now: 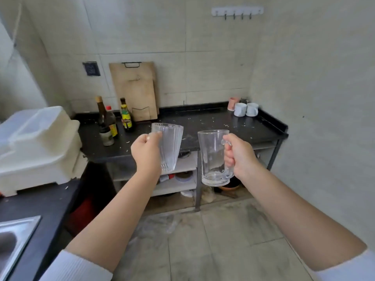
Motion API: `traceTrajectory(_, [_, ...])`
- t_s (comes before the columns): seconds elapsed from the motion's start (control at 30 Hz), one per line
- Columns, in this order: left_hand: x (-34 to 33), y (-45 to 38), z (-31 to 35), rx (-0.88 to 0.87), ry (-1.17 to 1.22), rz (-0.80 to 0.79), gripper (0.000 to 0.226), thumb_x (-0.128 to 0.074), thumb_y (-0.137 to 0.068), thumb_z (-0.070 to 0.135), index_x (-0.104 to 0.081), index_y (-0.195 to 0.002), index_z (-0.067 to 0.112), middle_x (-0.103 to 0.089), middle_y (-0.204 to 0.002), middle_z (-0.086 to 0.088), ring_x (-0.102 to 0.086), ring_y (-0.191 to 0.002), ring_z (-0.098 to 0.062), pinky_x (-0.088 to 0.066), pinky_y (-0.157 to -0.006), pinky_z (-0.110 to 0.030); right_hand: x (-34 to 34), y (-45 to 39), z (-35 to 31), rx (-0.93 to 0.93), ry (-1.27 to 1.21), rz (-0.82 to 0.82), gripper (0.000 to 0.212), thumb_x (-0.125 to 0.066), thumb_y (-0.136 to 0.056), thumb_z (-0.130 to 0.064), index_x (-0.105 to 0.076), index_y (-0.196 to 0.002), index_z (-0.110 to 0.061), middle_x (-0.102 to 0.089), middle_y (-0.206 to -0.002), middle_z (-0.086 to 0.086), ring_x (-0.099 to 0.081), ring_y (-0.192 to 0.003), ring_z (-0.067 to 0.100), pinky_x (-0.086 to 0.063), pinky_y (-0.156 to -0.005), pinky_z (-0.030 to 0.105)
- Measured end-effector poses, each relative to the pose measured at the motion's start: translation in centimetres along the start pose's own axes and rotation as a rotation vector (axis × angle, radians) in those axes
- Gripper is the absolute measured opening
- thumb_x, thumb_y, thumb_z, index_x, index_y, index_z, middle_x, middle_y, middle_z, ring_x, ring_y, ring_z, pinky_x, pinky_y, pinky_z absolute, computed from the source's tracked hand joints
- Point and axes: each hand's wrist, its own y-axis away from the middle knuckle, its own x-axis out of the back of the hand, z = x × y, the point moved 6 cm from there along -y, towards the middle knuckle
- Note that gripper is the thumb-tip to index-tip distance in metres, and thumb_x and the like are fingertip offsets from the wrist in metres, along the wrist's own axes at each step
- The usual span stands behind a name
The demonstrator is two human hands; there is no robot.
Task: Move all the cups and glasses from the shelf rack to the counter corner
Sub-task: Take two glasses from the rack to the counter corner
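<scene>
Mid-task, transport leg. Left hand (146, 151) was clenched round a ribbed glass (169, 147), tilted a bit, rim leaning right. Right hand (239, 157) had its grip closed through the handle of a glass mug (213, 157), roughly upright. Both vessels looked empty and were held in the air, side by side, not touching, in front of the worktop (203, 122) and not yet over it.

Done so far, judging by the layout: 3 cups already stood in the far right corner of the worktop, well beyond and to the right of the right grip: a pink cup (233, 103) at the back, 2 white cups (246, 109) just in front of it, touching or nearly so. Something dark sat behind them, too small to tell.

Left to do: carry these 2 forward and right, set them beside the 3 cups. Free space showed in front of and left of that group. The shelf rack was not clearly in view, so I could not tell how many more remained to fetch.

Bottles (109, 122) and a cutting board (135, 90) stood beyond the left grip, out of the likely path.
</scene>
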Motion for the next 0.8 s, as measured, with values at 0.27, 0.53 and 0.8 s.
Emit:
traceTrajectory(0.27, [-11.2, -9.3, -6.0, 0.115, -0.114, -0.19, 0.046, -0.059, -0.081, 0.012, -0.025, -0.051, 0.019, -0.02, -0.053, 0.002, -0.017, -0.05, -0.013, -0.016, -0.049, -0.026, 2.3, -12.0, -2.8, -0.005, 0.092, 0.197, 0.042, -0.051, -0.085, -0.019, -0.031, -0.048, -0.017, -0.022, -0.024, -0.009, -0.017, -0.035, 0.012, -0.014, -0.045, 0.025])
traceTrajectory(0.53, [-22.5, -15.3, -13.1, 0.26, -0.42, -0.406, 0.043, -0.053, -0.087, 0.017, -0.026, -0.053, 0.016, -0.024, -0.056, -0.001, -0.02, -0.052, -0.015, -0.015, -0.05, -0.028, 7.2, -23.5, -2.4, -0.038, 0.407, 0.311, 0.039, -0.054, -0.081, -0.01, -0.03, -0.051, -0.017, -0.025, -0.048, 0.003, -0.02, -0.042, 0.015, -0.017, -0.044, 0.025])
traceTrajectory(0.8, [-36.4, -22.0, -17.8, 0.465, -0.494, -0.501, 0.045, -0.05, -0.091, 0.022, -0.037, -0.049, 0.013, -0.035, -0.049, -0.003, -0.029, -0.048, -0.017, -0.024, -0.051, -0.026, 13.4, -38.5, -4.7, -0.077, 0.567, 0.308, 0.041, -0.053, -0.083, -0.013, -0.028, -0.05, -0.015, -0.027, -0.05, 0.003, -0.025, -0.045, 0.016, -0.019, -0.049, 0.028])
